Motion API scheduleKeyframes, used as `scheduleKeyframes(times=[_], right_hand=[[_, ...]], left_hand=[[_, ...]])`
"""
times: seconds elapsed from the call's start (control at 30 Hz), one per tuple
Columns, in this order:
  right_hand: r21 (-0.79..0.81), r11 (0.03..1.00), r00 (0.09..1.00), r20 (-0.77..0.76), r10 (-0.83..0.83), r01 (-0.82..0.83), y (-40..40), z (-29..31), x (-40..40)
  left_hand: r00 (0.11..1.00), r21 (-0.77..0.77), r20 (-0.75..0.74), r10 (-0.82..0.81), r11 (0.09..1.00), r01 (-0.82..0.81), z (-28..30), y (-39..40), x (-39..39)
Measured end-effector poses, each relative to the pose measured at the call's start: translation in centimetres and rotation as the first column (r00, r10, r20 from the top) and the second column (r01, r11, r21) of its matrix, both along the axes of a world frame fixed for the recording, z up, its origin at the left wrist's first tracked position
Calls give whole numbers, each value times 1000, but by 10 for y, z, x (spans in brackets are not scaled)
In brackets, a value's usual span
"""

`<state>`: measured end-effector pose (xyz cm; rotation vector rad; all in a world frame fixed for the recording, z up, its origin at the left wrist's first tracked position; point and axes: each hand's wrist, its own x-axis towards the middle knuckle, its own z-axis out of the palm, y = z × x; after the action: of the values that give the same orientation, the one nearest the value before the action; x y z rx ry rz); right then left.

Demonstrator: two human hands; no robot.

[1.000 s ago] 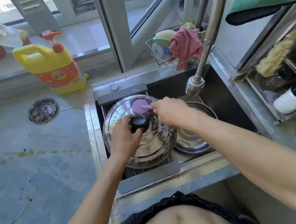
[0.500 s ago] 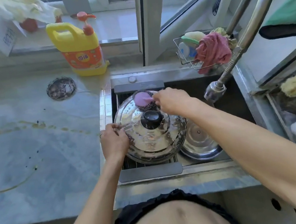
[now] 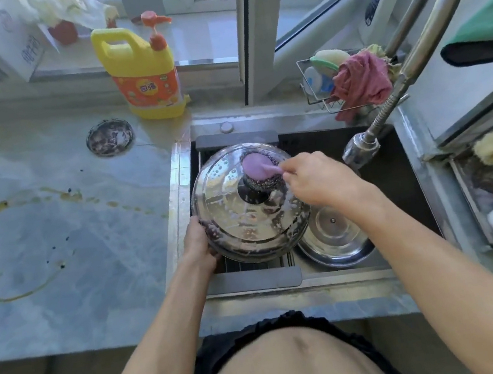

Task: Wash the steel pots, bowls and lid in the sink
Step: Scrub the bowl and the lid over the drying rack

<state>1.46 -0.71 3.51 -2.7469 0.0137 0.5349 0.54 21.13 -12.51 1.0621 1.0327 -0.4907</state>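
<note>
Over the left half of the sink [image 3: 405, 144]: a big domed steel lid [image 3: 234, 220], soapy, streaked with foam, black knob [image 3: 253, 190] at its centre. Left hand [image 3: 198, 248] clamped on the lid's near-left rim, fingers curled under the edge, thumb side on top. Right hand [image 3: 318, 182] pinching the handle of a purple scrubber [image 3: 257, 169], dark scouring pad underneath, pressed onto the lid just behind the knob. Under the right forearm, beside the lid and partly overlapped by it: a steel bowl [image 3: 336, 237] lying in the sink basin, shiny inside, a small rivet or spot at its middle. Below the lid, a slatted rack across the sink (only its near and far bars visible).

Above the right of the basin: faucet [image 3: 361, 150], spray head hanging near the right hand, no contact with it. Behind the sink, a wire caddy [image 3: 311, 94] with a pink cloth [image 3: 360, 80] draped over it and sponges tucked in. On the counter [image 3: 56, 247] to the left: yellow dish soap bottle [image 3: 141, 71] with a red pump, upright by the window; a round drain cover [image 3: 109, 137] just in front of it; brownish stains trailing across the stone. Far right: a tray [image 3: 462, 186] with a yellow brush head and a white object, blurred.
</note>
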Motion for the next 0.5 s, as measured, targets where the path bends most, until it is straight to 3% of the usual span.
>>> scheduleKeyframes(times=[0.13,0.2,0.27,0.37,0.5], right_hand=[[-129,992,1000,5,-11,11,-6,8,-15],[-164,986,1000,17,-21,24,-9,9,-20],[-151,988,999,35,-28,33,-7,9,-21],[-130,991,999,43,-7,12,-5,8,-20],[-84,981,982,90,-165,172,-28,4,-26]], left_hand=[[982,-70,37,186,981,-183,1,-13,3],[967,30,27,252,967,-253,17,-25,0],[966,70,28,259,963,-260,28,-38,2],[965,-17,69,255,967,-254,33,-46,7],[970,-38,84,227,974,-224,29,-40,10]])
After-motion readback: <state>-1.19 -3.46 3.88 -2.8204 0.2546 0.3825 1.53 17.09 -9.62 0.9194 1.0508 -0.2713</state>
